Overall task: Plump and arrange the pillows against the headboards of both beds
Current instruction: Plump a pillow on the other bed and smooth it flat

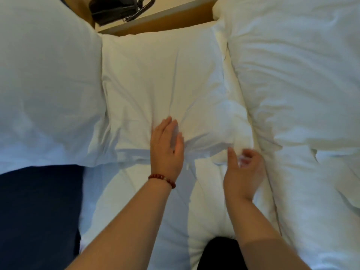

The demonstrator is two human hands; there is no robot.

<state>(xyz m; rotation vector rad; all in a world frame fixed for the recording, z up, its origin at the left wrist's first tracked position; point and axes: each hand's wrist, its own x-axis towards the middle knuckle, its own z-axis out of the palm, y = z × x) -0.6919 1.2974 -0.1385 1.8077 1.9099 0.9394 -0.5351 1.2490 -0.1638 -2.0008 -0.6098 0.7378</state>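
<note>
Both bare forearms reach forward from the near edge. The left hand (167, 149) lies flat on the near part of the middle pillow (155, 78), palm down. Its fingers are straight, pressed together and pointing to the far side. One red bead bracelet (162, 179) circles its wrist. The right hand (243, 168) sits at that pillow's near right corner, thumb raised and fingers curled. Blur hides whether it pinches the fabric or holds nothing.

There are two hands and two things that are plainly pillows. The middle one lies flat on the bed with its far edge against a wooden ledge (155, 24). A second pillow (48, 78) bulges against its left side. A rumpled white duvet (296, 84) fills the right. One black telephone (118, 8) sits at the far end, beyond the ledge.
</note>
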